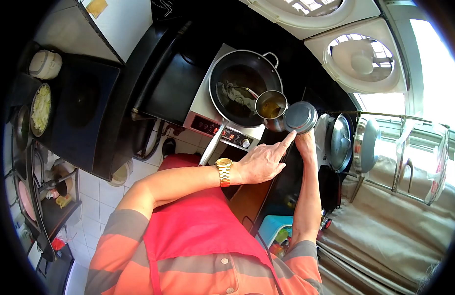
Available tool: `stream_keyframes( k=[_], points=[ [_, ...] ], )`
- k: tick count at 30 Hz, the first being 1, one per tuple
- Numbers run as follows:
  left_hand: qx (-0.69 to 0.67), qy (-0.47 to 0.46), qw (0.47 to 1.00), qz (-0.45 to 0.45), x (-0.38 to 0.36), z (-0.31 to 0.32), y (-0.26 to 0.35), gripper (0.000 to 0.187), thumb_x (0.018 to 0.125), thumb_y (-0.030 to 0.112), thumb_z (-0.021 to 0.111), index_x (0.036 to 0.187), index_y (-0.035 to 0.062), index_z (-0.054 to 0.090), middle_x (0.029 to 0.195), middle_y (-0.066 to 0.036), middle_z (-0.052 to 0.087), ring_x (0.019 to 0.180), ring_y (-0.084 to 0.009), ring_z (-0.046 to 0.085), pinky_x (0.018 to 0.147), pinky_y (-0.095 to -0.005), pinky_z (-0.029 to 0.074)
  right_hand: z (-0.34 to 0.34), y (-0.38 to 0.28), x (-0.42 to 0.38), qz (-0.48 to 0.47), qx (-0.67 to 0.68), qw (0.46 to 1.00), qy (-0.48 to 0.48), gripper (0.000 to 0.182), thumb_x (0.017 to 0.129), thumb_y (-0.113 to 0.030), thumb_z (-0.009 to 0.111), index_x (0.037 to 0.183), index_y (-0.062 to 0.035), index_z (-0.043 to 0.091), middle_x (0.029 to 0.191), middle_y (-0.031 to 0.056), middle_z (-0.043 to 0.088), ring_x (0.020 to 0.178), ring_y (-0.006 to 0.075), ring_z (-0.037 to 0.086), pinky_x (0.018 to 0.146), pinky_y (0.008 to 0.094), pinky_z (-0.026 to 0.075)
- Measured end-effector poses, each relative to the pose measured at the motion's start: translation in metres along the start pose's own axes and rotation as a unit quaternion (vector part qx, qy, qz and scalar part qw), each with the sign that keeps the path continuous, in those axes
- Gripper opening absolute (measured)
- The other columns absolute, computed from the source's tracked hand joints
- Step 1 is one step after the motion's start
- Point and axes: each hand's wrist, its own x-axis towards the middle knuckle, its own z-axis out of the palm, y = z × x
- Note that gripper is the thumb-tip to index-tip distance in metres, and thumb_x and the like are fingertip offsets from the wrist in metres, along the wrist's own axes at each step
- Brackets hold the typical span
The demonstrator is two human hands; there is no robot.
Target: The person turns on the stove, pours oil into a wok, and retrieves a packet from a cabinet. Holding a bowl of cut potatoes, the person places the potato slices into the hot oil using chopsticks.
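Note:
My left hand (261, 164), with a gold watch at its wrist, has its index finger stretched out to the lower edge of a round metal lid (300, 117); its other fingers are partly bent. My right hand (305, 141) is at the underside of this lid, most of its fingers hidden. Beside the lid, a small metal pot (271, 104) with yellowish liquid inside is over the right rim of a dark wok (246, 88). Dark liquid and a pale reflection show in the wok. The wok sits on an induction cooker (222, 132) with red digits lit.
Pan lids stand in a wire rack (403, 117) at the right. A blue-green bin (273, 227) is near my right elbow. At the far left are a dish of pale chopped food (41, 109) and a white appliance (45, 64). The wok's handle (212, 144) points toward me.

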Motion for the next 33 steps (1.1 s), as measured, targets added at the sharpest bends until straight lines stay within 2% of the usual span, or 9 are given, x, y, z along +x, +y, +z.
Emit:
stream_keyframes(
  k=[2, 11, 17, 20, 21, 23, 24, 27, 33],
  points=[
    [0.006, 0.011, 1.000, 0.021, -0.002, 0.001, -0.001, 0.101, 0.090, 0.011, 0.073, 0.164, 0.0021, 0.005, 0.105, -0.016, 0.068, 0.094, -0.0338, 0.069, 0.086, -0.0451, 0.054, -0.002, -0.001, -0.001, -0.036, -0.060, 0.998, -0.006, 0.012, 0.093, -0.004, 0.062, 0.101, -0.0011, 0.070, 0.091, 0.0171, 0.074, 0.085, 0.0344, 0.073, 0.072, 0.0406, 0.055],
    [-0.006, -0.016, 1.000, 0.014, -0.002, 0.001, -0.003, 0.100, 0.089, 0.011, 0.073, 0.164, 0.0017, 0.007, 0.106, -0.017, 0.068, 0.095, -0.0353, 0.069, 0.087, -0.0448, 0.054, -0.005, -0.020, -0.005, 0.038, 0.004, 0.999, -0.013, 0.013, 0.092, -0.006, 0.063, 0.102, 0.0001, 0.069, 0.096, 0.0159, 0.073, 0.087, 0.0330, 0.070, 0.074, 0.0413, 0.055],
    [-0.020, 0.000, 0.999, 0.029, -0.001, 0.000, -0.003, 0.100, 0.090, 0.011, 0.073, 0.164, 0.0023, 0.007, 0.105, -0.017, 0.067, 0.091, -0.0349, 0.069, 0.083, -0.0448, 0.055, 0.002, -0.010, -0.012, -0.028, -0.047, 0.999, 0.004, 0.014, 0.094, -0.007, 0.061, 0.104, 0.0000, 0.069, 0.097, 0.0160, 0.073, 0.088, 0.0323, 0.069, 0.077, 0.0416, 0.054],
    [-0.058, -0.020, 0.998, -0.005, 0.007, -0.010, 0.001, 0.100, 0.090, 0.011, 0.073, 0.164, 0.0044, 0.007, 0.103, -0.016, 0.068, 0.084, -0.0351, 0.069, 0.078, -0.0461, 0.055, 0.011, -0.007, -0.015, 0.080, 0.055, 0.995, 0.026, 0.017, 0.097, -0.006, 0.056, 0.108, 0.0001, 0.068, 0.101, 0.0155, 0.073, 0.090, 0.0302, 0.069, 0.080, 0.0403, 0.053],
    [-0.058, -0.021, 0.998, -0.004, 0.010, -0.012, 0.001, 0.100, 0.090, 0.011, 0.073, 0.164, 0.0044, 0.007, 0.103, -0.016, 0.068, 0.084, -0.0351, 0.069, 0.078, -0.0461, 0.055, 0.011, -0.011, -0.015, 0.080, 0.055, 0.995, 0.027, 0.017, 0.097, -0.006, 0.056, 0.108, 0.0001, 0.068, 0.101, 0.0155, 0.073, 0.090, 0.0302, 0.069, 0.080, 0.0403, 0.053],
    [-0.057, -0.014, 0.998, 0.000, 0.015, -0.014, 0.003, 0.100, 0.090, 0.012, 0.073, 0.165, 0.0062, 0.007, 0.101, -0.015, 0.068, 0.079, -0.0353, 0.068, 0.073, -0.0469, 0.055, 0.009, -0.019, -0.017, 0.165, 0.141, 0.976, 0.019, 0.018, 0.098, -0.005, 0.055, 0.110, 0.0003, 0.068, 0.103, 0.0141, 0.074, 0.090, 0.0271, 0.069, 0.080, 0.0396, 0.052],
    [-0.056, -0.023, 0.998, -0.007, 0.018, -0.018, 0.005, 0.098, 0.090, 0.012, 0.072, 0.165, 0.0061, 0.008, 0.101, -0.015, 0.068, 0.080, -0.0346, 0.069, 0.074, -0.0462, 0.055, 0.009, -0.026, -0.017, 0.171, 0.174, 0.969, 0.034, 0.018, 0.099, -0.004, 0.055, 0.111, -0.0005, 0.068, 0.101, 0.0106, 0.073, 0.088, 0.0212, 0.067, 0.077, 0.0372, 0.052],
    [-0.062, -0.031, 0.998, -0.013, 0.023, -0.019, 0.007, 0.098, 0.091, 0.013, 0.072, 0.164, 0.0062, 0.008, 0.100, -0.014, 0.069, 0.081, -0.0341, 0.069, 0.074, -0.0458, 0.055, 0.010, -0.034, -0.016, 0.239, 0.254, 0.935, 0.055, 0.019, 0.099, -0.003, 0.056, 0.113, -0.0020, 0.068, 0.100, 0.0075, 0.072, 0.086, 0.0167, 0.064, 0.075, 0.0347, 0.051],
    [-0.055, -0.046, 0.997, -0.028, 0.026, -0.019, 0.012, 0.097, 0.091, 0.015, 0.071, 0.164, 0.0066, 0.009, 0.099, -0.014, 0.070, 0.081, -0.0343, 0.070, 0.074, -0.0458, 0.056, 0.012, -0.031, -0.021, 0.239, 0.299, 0.922, 0.056, 0.015, 0.100, -0.005, 0.058, 0.113, -0.0028, 0.066, 0.097, 0.0041, 0.069, 0.082, 0.0134, 0.060, 0.072, 0.0321, 0.049]
  ],
)
